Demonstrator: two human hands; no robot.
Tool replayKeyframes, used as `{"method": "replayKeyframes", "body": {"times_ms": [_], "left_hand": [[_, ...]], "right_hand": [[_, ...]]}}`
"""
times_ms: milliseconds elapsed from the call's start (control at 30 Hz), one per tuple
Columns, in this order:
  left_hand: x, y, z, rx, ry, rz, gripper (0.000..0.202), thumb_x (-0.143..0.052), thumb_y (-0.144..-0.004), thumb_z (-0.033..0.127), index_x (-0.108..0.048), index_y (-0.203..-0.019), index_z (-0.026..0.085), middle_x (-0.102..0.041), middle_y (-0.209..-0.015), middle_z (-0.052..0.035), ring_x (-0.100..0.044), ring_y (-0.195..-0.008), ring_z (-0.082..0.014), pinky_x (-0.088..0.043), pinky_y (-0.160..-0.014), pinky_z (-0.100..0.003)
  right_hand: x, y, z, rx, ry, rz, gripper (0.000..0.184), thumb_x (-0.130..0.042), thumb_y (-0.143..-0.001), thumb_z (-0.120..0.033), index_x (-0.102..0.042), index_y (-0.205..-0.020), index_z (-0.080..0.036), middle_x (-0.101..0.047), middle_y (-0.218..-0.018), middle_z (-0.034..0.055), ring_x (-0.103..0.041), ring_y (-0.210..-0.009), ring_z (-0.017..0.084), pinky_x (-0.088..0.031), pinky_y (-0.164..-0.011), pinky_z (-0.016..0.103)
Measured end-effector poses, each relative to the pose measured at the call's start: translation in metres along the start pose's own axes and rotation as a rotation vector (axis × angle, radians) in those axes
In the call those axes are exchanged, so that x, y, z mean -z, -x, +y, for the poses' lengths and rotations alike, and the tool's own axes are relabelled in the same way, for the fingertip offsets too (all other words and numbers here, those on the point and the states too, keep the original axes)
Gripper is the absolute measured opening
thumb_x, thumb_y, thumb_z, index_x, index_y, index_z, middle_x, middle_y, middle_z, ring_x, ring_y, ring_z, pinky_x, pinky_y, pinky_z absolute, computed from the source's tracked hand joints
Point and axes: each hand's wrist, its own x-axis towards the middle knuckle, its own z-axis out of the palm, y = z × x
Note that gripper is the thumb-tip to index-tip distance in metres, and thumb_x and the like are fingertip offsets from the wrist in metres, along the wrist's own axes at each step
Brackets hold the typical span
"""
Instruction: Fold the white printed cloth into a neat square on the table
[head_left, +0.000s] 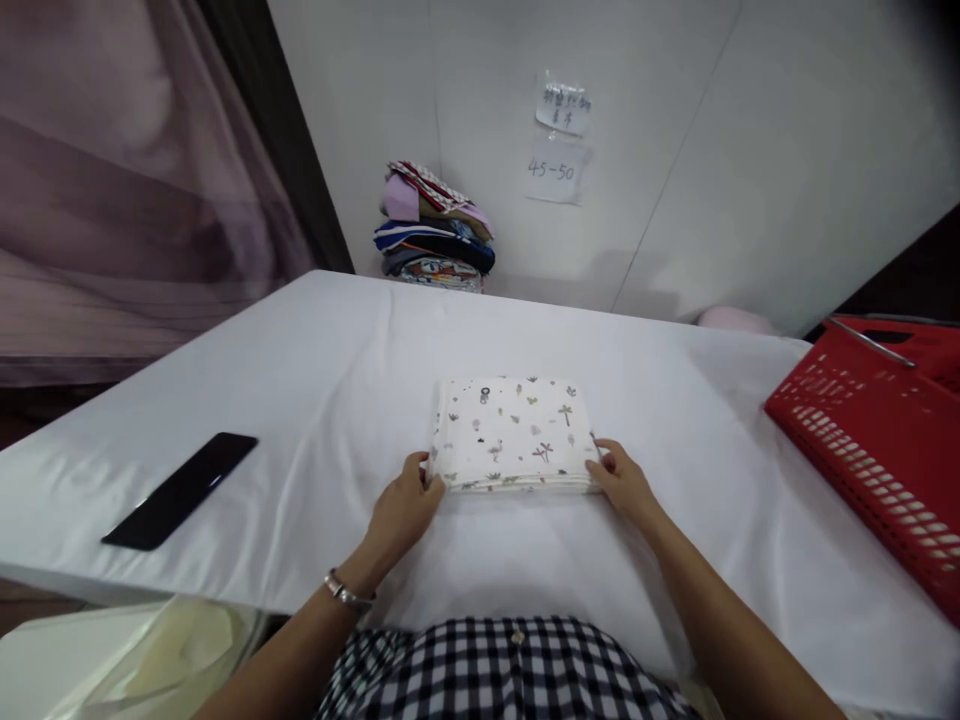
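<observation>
A folded white cloth (pixel 514 430) with small printed plants and animals lies flat on the white-covered table (pixel 525 330) in front of me. Its layered fold faces my body. My left hand (pixel 409 500) pinches the near left corner between thumb and fingers. At the near right corner, my right hand (pixel 619 480) grips the edge, thumb on top and fingers partly hidden beneath or behind it. A bracelet circles my left wrist.
On the left of the table lies a flat black object (pixel 180 490). A red plastic basket (pixel 885 430) stands at the right. Folded fabrics (pixel 435 225) are stacked by the far wall, below paper signs (pixel 556 170). A pale container (pixel 165 650) sits low at the left.
</observation>
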Motion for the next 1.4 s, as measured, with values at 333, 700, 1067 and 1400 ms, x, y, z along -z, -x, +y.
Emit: {"method": "replayKeyframes", "body": {"times_ms": [333, 700, 1067, 1400], "left_hand": [[-0.002, 0.006, -0.002, -0.191, -0.215, 0.190, 0.046, -0.039, -0.082, 0.025, -0.041, -0.126, 0.010, -0.061, -0.108, -0.0159, -0.058, -0.099, -0.0267, -0.043, -0.081, -0.038], [-0.031, -0.037, 0.019, -0.519, -0.482, 0.227, 0.053, -0.036, -0.089, 0.039, -0.040, -0.133, 0.012, -0.034, -0.144, -0.0138, -0.023, -0.136, -0.0279, -0.025, -0.106, -0.048], [-0.037, -0.041, 0.010, -0.536, -0.461, 0.260, 0.052, -0.036, -0.089, 0.039, -0.041, -0.134, 0.014, -0.034, -0.144, -0.0128, -0.023, -0.136, -0.0285, -0.027, -0.105, -0.051], [-0.037, -0.041, 0.010, -0.547, -0.430, 0.285, 0.051, -0.039, -0.088, 0.038, -0.044, -0.132, 0.015, -0.037, -0.142, -0.0136, -0.028, -0.134, -0.0300, -0.030, -0.104, -0.051]], "right_hand": [[0.007, 0.003, -0.021, 0.249, 0.394, 0.069, 0.051, -0.045, -0.083, -0.045, -0.046, -0.128, -0.020, -0.053, -0.125, 0.0112, -0.051, -0.112, 0.027, -0.044, -0.090, 0.043], [-0.042, -0.049, -0.054, 0.489, 0.578, -0.203, 0.060, -0.038, -0.088, -0.048, -0.035, -0.139, -0.016, -0.028, -0.147, 0.0128, -0.017, -0.137, 0.028, -0.018, -0.109, 0.052], [-0.033, -0.051, -0.061, 0.123, -0.351, -0.131, 0.042, -0.052, -0.082, -0.051, -0.062, -0.114, -0.025, -0.060, -0.122, 0.0074, -0.050, -0.119, 0.025, -0.032, -0.103, 0.049], [-0.031, -0.038, -0.107, 0.002, -0.959, -0.179, 0.022, -0.068, -0.073, -0.041, -0.069, -0.081, -0.020, -0.071, -0.079, 0.0039, -0.063, -0.088, 0.020, -0.042, -0.094, 0.044]]}}
